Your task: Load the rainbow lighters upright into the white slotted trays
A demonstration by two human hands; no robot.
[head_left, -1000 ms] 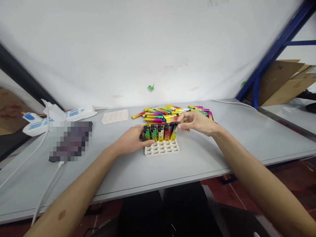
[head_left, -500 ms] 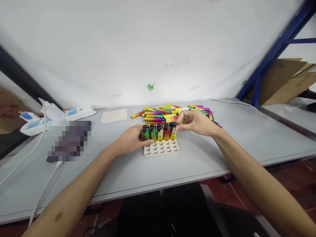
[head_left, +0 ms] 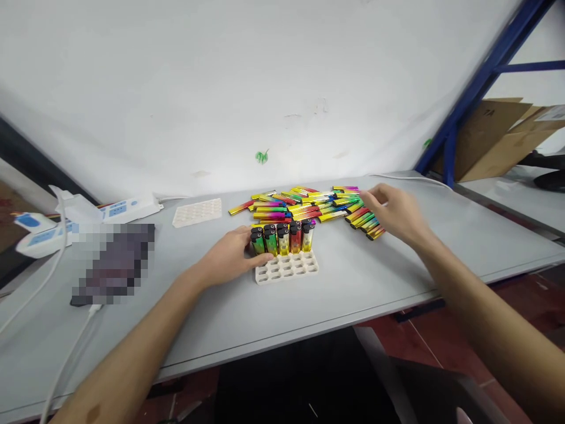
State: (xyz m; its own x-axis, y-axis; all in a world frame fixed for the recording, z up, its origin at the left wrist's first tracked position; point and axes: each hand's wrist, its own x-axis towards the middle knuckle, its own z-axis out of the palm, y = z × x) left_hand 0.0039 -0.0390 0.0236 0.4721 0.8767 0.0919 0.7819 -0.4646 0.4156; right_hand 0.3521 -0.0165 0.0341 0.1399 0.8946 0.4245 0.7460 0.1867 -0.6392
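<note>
A white tray (head_left: 286, 270) with rows of slots lies on the table before me. Upright lighters (head_left: 283, 240) with black tops and green, clear and red bodies fill its back rows, while the front slots hold none. My left hand (head_left: 229, 253) grips the tray's left end, its thumb along the front of the lighters and its fingers behind them, partly hidden. Beyond, a pile of loose shiny lighters (head_left: 304, 206) lies flat. At the pile's right side my right hand (head_left: 392, 212) hovers, slightly blurred, with thumb and fingers curved apart and no lighter visible in them.
Another white slotted tray (head_left: 197, 212) lies at the back left. Left of it are a power strip (head_left: 128, 209) and a dark pixelated object (head_left: 117, 259) with a white cable (head_left: 73, 347). A white wall (head_left: 220, 88) closes the back; cardboard boxes (head_left: 494, 135) stand at the far right.
My right hand has let go of the lighter at the tray's right end and moved right to the edge of the pile. My left hand stays at the tray.
</note>
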